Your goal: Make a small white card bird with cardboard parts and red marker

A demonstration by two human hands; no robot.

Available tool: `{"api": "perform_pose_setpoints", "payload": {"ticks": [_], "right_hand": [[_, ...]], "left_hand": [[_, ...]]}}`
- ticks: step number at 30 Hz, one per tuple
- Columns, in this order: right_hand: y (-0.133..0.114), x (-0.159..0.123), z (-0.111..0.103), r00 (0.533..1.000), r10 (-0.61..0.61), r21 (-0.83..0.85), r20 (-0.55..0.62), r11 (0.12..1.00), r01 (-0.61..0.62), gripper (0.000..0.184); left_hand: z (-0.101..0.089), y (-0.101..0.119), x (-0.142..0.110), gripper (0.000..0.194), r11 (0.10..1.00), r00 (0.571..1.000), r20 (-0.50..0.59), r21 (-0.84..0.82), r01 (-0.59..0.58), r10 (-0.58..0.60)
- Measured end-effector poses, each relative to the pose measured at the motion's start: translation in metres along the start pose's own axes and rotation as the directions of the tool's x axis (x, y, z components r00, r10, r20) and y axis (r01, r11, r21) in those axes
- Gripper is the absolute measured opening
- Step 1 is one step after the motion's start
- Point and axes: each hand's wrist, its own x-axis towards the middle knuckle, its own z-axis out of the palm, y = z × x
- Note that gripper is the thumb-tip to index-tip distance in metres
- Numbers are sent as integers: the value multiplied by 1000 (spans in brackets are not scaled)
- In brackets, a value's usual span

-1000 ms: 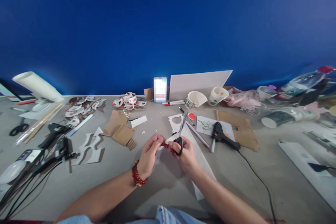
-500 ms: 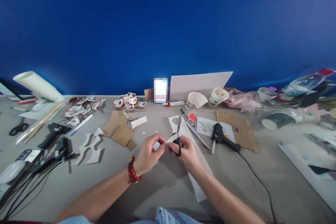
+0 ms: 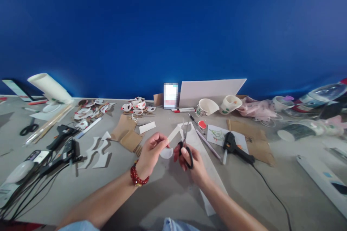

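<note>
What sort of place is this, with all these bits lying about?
Probably a craft workspace: on the grey worktable lie a black glue gun and curvy white cut-outs, and the right hand holds scissors.

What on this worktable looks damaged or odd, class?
The patterned paper cup in front of the white board: its rim slopes to a point, as if part of the wall were cut away. Whether that is deliberate, the view cannot show.

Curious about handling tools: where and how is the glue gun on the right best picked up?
By its black handle, I'd say, coming from the near right: the gun lies flat, its handle slanting that way, away from the white stick.
</note>
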Motion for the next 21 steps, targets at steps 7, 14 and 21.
{"api": "perform_pose_setpoints", "payload": {"ticks": [7, 14, 21], "right_hand": [[9, -8, 14, 971, 83, -47, 224, 996, -74, 55], [10, -8, 16, 969, 64, -47, 240, 997, -54, 56], [17, -9, 17, 974, 69, -50, 216, 997, -60, 53]], "left_hand": [[-1, 3, -2, 16, 995, 995, -45, 60, -83, 86], [7, -3, -7, 16, 997, 995, -57, 28, -76, 78], [12, -7, -11, 16, 998, 993, -106, -12, -54, 53]]}}
